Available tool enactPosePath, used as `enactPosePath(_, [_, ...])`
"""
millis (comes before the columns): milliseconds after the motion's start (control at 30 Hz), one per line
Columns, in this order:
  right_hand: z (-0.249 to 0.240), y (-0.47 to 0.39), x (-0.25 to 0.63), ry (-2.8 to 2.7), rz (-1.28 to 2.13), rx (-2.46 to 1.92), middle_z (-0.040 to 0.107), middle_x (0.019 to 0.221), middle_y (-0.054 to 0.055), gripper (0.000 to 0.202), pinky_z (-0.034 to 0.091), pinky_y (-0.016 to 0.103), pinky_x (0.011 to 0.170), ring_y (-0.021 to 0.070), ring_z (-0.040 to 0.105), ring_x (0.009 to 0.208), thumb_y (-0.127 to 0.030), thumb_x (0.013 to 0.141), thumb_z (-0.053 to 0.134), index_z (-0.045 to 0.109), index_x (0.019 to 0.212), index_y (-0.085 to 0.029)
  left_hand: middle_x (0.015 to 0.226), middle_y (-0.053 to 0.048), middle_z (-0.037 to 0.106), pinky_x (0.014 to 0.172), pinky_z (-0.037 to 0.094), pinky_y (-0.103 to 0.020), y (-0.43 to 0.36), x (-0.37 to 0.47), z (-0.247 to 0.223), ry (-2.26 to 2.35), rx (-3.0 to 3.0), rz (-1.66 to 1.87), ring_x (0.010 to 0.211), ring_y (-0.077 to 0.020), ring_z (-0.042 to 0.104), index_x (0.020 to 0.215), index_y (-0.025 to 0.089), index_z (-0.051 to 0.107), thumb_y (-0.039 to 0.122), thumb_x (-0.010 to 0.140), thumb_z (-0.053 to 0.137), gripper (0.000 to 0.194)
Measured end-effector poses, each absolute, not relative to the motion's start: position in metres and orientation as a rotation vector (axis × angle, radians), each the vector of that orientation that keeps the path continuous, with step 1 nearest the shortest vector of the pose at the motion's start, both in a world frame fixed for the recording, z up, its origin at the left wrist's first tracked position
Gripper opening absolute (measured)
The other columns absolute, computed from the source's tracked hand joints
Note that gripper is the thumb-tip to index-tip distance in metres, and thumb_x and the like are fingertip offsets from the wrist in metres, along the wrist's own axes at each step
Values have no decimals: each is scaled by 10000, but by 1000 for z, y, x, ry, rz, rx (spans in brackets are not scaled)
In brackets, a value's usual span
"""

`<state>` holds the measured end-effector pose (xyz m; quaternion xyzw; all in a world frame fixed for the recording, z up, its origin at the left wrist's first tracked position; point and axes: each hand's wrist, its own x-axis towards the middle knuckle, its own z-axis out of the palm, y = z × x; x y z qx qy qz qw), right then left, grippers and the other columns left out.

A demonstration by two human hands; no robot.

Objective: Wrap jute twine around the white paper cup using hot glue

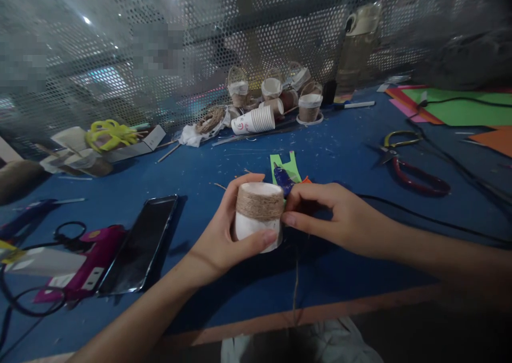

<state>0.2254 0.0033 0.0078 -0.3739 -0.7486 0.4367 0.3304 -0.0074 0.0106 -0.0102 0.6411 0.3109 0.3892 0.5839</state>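
A white cup (258, 225) has brown twine (260, 205) wound in a band around its upper part. My left hand (236, 232) wraps round it from the left, thumb across the front. At its right side, my right hand (316, 211) pinches with thumb and forefinger, apparently on the twine. A loose strand (296, 288) hangs below that hand over the table edge. Just behind the right fingers lies a blue glue gun (283, 180), its tip over a green paper piece (294, 167); its body is partly hidden.
A phone (140, 245) and a magenta power strip (94, 256) lie left. Stacked paper cups (254, 120) and small twine baskets (310, 107) stand at the back. Pliers (416, 176), a black cable (424, 220) and coloured paper (468, 106) occupy the right side.
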Motion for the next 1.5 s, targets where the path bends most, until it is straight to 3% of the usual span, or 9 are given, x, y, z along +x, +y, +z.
enactPosePath(267, [10, 1, 225, -1946, 1223, -949, 637, 795, -32, 149, 474, 241, 663, 116, 579, 717, -332, 948, 682, 658, 888, -198, 1206, -50, 617, 908, 546, -302, 14, -3, -9, 903, 1806, 1029, 1040, -188, 657, 1399, 296, 388, 293, 840, 801, 696])
enactPosePath(400, [7, 0, 225, -2030, 1173, -901, 660, 829, -26, 139, 507, 232, 674, 117, 603, 732, -328, 949, 690, 672, 996, -199, 1137, -31, 626, 851, 533, -266, 15, -3, -8, 939, 1910, 1067, 975, -156, 649, 1276, 273, 472, 261, 877, 751, 487])
enactPosePath(600, [3, -3, 226, -2403, 712, -517, 728, 1019, 43, 160, 508, 241, 811, 131, 652, 913, -137, 958, 633, 677, 1112, -150, 1116, -28, 614, 802, 530, -245, 19, 0, -8, 962, 1863, 1169, 933, -144, 640, 1124, 240, 481, 228, 757, 842, 515])
enactPosePath(733, [5, 3, 234, -2407, 481, -453, 744, 991, 38, 159, 517, 248, 831, 136, 667, 934, -103, 976, 560, 664, 1074, -172, 1002, 9, 635, 723, 554, -227, 20, 1, -5, 966, 1673, 1329, 832, -131, 652, 1056, 247, 485, 219, 651, 925, 599])
enactPosePath(867, [7, 18, 249, -2425, 117, -775, 754, 1068, 115, 244, 547, 388, 863, 249, 693, 997, -123, 956, 513, 669, 1140, -160, 992, 8, 690, 697, 611, -293, 19, -4, 0, 861, 1355, 1379, 820, -184, 725, 1081, 280, 488, 273, 670, 929, 603])
enactPosePath(967, [2, 30, 259, -2544, -62, -1026, 723, 1237, 187, 446, 541, 535, 929, 368, 675, 1125, -110, 857, 531, 649, 1287, -125, 1105, -40, 690, 602, 626, -317, 16, -7, 9, 656, 1140, 1425, 848, -230, 732, 1140, 286, 521, 371, 680, 910, 608])
enactPosePath(1100, [-9, 38, 264, -2642, 85, -1143, 684, 1339, 190, 529, 542, 526, 977, 364, 644, 1226, -114, 809, 556, 620, 1334, -125, 1241, -77, 664, 612, 637, -292, 12, -8, 17, 507, 1030, 1448, 866, -197, 711, 1181, 264, 576, 280, 674, 877, 590])
enactPosePath(1300, [-11, 44, 262, -2553, 344, -1277, 691, 1232, 159, 348, 523, 499, 964, 352, 635, 1159, -277, 868, 635, 657, 1197, -166, 1182, -36, 680, 710, 664, -339, 12, -6, 6, 501, 1345, 1380, 898, -228, 763, 1123, 293, 525, 88, 662, 857, 604])
enactPosePath(1500, [-8, 43, 262, -2487, 354, -1353, 691, 1117, 122, 342, 504, 411, 834, 324, 664, 1016, -330, 832, 695, 618, 1131, -184, 1254, -39, 648, 721, 660, -315, 13, -7, -2, 402, 1590, 1363, 921, -217, 765, 1156, 303, 522, 8, 658, 831, 656])
